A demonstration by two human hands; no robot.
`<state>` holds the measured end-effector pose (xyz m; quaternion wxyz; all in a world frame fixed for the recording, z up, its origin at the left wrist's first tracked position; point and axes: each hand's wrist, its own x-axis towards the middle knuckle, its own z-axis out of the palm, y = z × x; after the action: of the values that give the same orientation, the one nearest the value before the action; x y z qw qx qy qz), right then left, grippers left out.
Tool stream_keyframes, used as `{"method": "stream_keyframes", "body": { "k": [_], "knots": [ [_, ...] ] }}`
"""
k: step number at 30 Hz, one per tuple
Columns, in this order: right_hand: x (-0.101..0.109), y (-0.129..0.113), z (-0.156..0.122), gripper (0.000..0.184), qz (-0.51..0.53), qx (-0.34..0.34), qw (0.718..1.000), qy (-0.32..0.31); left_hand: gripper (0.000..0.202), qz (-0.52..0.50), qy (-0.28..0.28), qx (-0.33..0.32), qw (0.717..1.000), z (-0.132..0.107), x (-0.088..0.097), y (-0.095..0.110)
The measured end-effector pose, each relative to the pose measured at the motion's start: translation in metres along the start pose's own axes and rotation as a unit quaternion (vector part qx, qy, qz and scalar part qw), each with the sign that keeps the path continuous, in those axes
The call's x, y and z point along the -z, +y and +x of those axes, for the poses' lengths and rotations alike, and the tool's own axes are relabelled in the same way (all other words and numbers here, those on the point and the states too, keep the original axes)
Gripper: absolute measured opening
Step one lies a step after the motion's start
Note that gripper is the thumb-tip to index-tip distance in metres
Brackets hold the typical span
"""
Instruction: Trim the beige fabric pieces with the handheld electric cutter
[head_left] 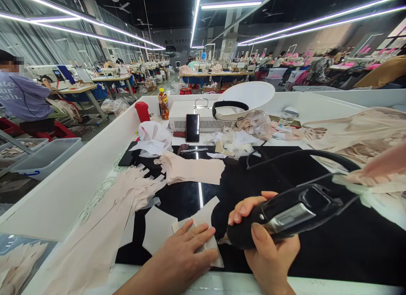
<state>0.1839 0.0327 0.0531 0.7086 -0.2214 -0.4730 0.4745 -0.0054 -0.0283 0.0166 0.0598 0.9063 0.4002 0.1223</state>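
My left hand (187, 252) lies flat with its fingers spread, pressing down a small pale fabric piece (207, 221) on the black work surface (241, 176). A white curved panel (160, 229) lies just left of these fingers. My right hand (272, 252) is wrapped round a black corded hand tool (282, 214) with a shiny metal strip on its side. The tool's near end is low over the surface, just right of the fabric piece; its working tip is mostly hidden. Its cord (304, 153) loops away at the back right.
Another person's blurred hand (383, 164) reaches in from the right over cloth. Beige strips (101, 227) lie along the left, and a beige stack (193, 170) lies ahead. Behind are a phone (192, 128), a pen (193, 150), a white metal box (190, 117) and a bottle (163, 104).
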Motion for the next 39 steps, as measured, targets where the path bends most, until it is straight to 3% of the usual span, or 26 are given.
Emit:
{"method": "stream_keyframes", "body": {
  "k": [7,22,28,39],
  "knots": [
    [-0.003,0.003,0.001,0.036,-0.010,-0.005,1.000,0.005,0.024,0.017,0.043,-0.002,0.999,0.000,-0.003,0.005],
    [-0.002,0.003,0.001,0.036,-0.017,0.004,1.000,-0.016,0.025,0.007,0.017,0.014,1.000,0.000,-0.001,0.011],
    [-0.001,0.005,-0.001,0.038,-0.005,0.008,1.000,-0.021,0.022,-0.055,0.086,0.039,0.994,0.002,0.011,0.005],
    [-0.002,0.008,-0.001,0.037,-0.007,0.007,1.000,-0.013,0.024,-0.066,0.059,-0.006,0.996,0.014,0.002,-0.012]
  ]
}}
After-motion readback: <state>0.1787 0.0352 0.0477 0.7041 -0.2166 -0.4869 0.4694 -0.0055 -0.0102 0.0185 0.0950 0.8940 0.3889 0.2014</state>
